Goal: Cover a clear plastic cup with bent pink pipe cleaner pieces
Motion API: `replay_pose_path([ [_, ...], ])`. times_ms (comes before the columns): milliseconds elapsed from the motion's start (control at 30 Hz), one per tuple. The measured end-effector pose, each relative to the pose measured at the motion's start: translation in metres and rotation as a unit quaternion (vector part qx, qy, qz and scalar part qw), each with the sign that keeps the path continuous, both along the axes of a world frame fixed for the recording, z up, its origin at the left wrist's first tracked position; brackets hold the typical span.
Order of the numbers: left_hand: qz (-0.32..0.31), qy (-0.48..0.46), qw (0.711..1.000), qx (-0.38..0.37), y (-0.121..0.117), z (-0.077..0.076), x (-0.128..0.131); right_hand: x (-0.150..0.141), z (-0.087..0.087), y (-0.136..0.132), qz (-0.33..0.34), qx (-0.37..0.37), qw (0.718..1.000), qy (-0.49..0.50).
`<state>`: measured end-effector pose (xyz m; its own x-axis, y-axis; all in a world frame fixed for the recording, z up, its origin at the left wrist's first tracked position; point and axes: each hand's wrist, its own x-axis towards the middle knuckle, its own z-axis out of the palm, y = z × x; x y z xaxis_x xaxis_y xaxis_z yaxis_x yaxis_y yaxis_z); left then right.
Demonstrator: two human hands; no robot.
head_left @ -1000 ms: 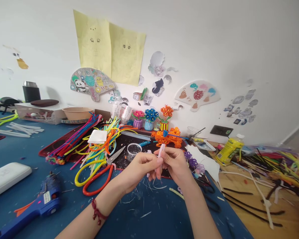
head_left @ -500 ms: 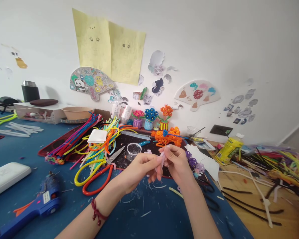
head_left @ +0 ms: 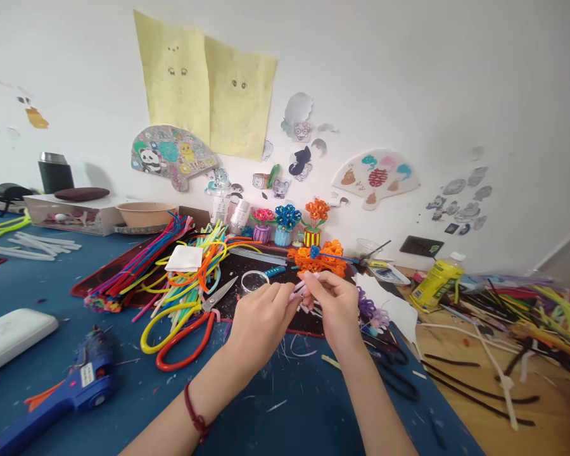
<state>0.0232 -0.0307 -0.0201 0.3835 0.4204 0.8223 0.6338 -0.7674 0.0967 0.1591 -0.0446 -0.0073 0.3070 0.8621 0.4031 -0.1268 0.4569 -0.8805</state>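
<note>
Between my hands is a short pale lilac pipe cleaner (head_left: 297,291), bent and mostly covered by fingers. My left hand (head_left: 262,316) is closed on its near end, back of the hand turned up. Thumb and fingers of my right hand (head_left: 331,305) pinch the other end. Scissors (head_left: 220,295) with one yellow and one red handle lie left of my left hand, beside a clear round dish (head_left: 255,281). Orange pipe-cleaner flowers (head_left: 330,256) lie just beyond my right hand, and purple ones (head_left: 371,309) to its right.
A blue glue gun (head_left: 83,383) and a white case (head_left: 16,339) lie at the left. Bundles of coloured pipe cleaners (head_left: 137,269) are behind the scissors. Small flower pots (head_left: 284,236) line the wall. A yellow bottle (head_left: 437,285) and black stems (head_left: 479,396) are at the right.
My left hand has rolled over so its back now faces up, its fingers closing round the lilac pipe cleaner. My right hand keeps its pinch.
</note>
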Motion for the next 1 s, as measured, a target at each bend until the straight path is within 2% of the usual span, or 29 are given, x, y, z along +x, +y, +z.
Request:
replay_pose_path([
  [100,0.001,0.032,0.998,0.057,0.0008,-0.0020,-0.0009,0.0000,0.0001,0.0004,-0.010,-0.001,1.000,-0.003],
  [367,-0.016,0.060,0.997,0.039,0.0004,-0.0036,-0.0023,0.0020,-0.0014,0.0002,-0.022,-0.007,1.000,-0.002],
  [667,0.015,0.060,0.997,0.051,0.0014,-0.0043,-0.0004,0.0060,0.0020,0.0003,-0.042,-0.006,0.999,0.006],
  [1000,0.003,0.069,0.996,0.056,0.0030,-0.0067,-0.0021,0.0068,0.0001,0.0009,-0.039,-0.010,0.999,-0.011],
])
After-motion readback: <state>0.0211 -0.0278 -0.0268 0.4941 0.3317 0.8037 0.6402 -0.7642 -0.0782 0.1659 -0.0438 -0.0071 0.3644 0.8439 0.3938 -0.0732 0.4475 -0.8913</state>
